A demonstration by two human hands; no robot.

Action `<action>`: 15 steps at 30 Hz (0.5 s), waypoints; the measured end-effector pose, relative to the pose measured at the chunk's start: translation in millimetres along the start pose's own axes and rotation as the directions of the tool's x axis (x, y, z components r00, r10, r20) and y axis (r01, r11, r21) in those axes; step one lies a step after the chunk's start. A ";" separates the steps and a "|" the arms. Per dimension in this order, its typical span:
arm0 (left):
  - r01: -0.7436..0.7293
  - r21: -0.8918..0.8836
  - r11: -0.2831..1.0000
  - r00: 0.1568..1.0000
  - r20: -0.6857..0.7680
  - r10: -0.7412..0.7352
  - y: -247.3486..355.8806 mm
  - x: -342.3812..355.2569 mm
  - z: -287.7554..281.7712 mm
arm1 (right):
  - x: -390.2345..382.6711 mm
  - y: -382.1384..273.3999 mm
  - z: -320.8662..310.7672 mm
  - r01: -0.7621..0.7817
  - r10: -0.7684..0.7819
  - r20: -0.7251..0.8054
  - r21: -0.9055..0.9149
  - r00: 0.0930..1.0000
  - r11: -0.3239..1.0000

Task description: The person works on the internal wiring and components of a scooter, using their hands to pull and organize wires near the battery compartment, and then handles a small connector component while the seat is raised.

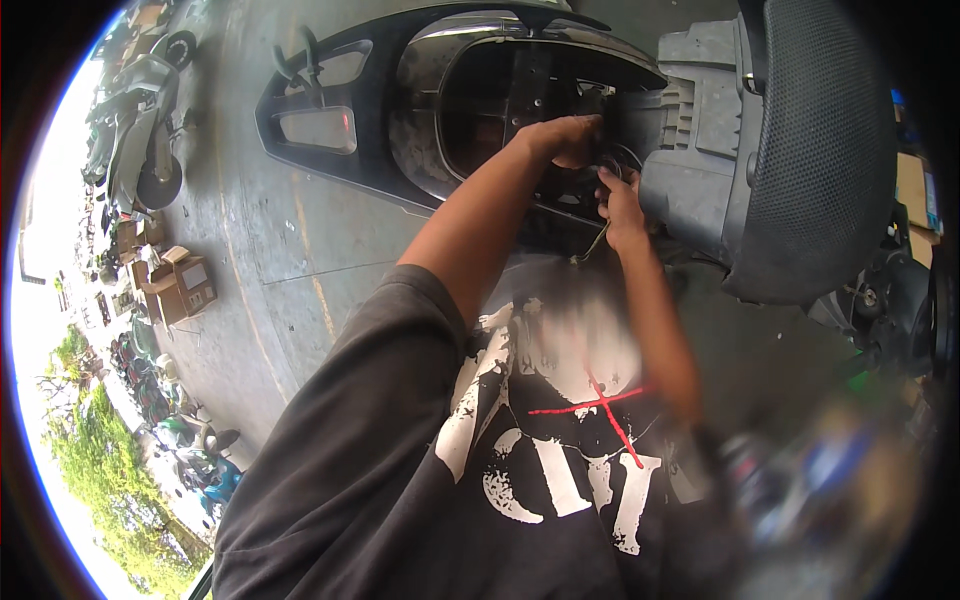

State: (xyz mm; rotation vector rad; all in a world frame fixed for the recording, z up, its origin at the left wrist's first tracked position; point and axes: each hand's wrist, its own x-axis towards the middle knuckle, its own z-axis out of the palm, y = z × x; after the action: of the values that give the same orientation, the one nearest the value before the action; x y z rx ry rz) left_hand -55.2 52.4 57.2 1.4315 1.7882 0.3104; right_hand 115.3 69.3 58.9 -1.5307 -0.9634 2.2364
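Observation:
A black scooter body (385, 120) fills the upper middle, with an open compartment (480, 100) in it. My left hand (575, 140) reaches into the compartment's right part with fingers curled; what they hold is hidden. My right hand (620, 205) is just below and right of it, fingers closed on a thin cable, part of which (590, 255) hangs down past the compartment's rim. A grey plastic part with a textured black seat (810, 150) stands raised to the right of my hands.
Parked scooters (140, 150) line the left side, with cardboard boxes (175, 285) on the concrete floor (290, 280). More cartons (910, 200) and a dark vehicle part (870, 300) are at the far right. Blurred objects lie at the lower right (800, 470).

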 end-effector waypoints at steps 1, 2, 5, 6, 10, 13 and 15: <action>0.004 -0.012 1.000 0.999 -0.035 -0.004 -0.8 -2.4 2.0 | -0.2 -0.6 -0.8 -0.017 0.017 0.012 0.013 1.000 1.000; 0.010 -0.034 0.999 0.999 -0.032 -0.012 -3.1 -5.5 2.4 | -0.3 -0.7 -0.8 -0.030 0.028 0.034 0.043 0.999 0.999; 0.003 -0.045 0.999 1.000 -0.007 -0.003 13.1 -10.2 -3.7 | -1.0 -4.3 -14.7 -0.050 0.041 0.072 0.121 0.997 0.991; 0.013 -0.009 1.000 1.000 -0.003 -0.013 13.3 -11.7 -4.3 | -2.6 -5.2 -17.6 -0.058 0.045 0.097 0.133 0.994 0.989; 0.051 0.004 0.999 0.998 -0.047 -0.051 7.6 -17.8 -3.6 | -9.3 -6.6 -16.4 -0.106 0.098 0.072 0.115 0.993 0.988; 0.038 0.071 0.997 0.983 0.178 -0.050 32.0 -26.6 -17.2 | -12.9 -8.8 -20.5 -0.078 0.072 0.073 0.077 0.995 0.994; 0.058 0.011 0.998 0.991 0.123 -0.059 37.9 -38.5 -13.9 | -11.6 -8.3 -23.2 -0.066 0.067 0.026 -0.019 0.997 0.998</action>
State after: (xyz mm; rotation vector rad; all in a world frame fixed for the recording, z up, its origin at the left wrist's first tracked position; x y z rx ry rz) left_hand -37.1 34.0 106.6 1.3709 1.7290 0.1807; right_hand 139.7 77.7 67.5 -1.5669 -0.9567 2.3048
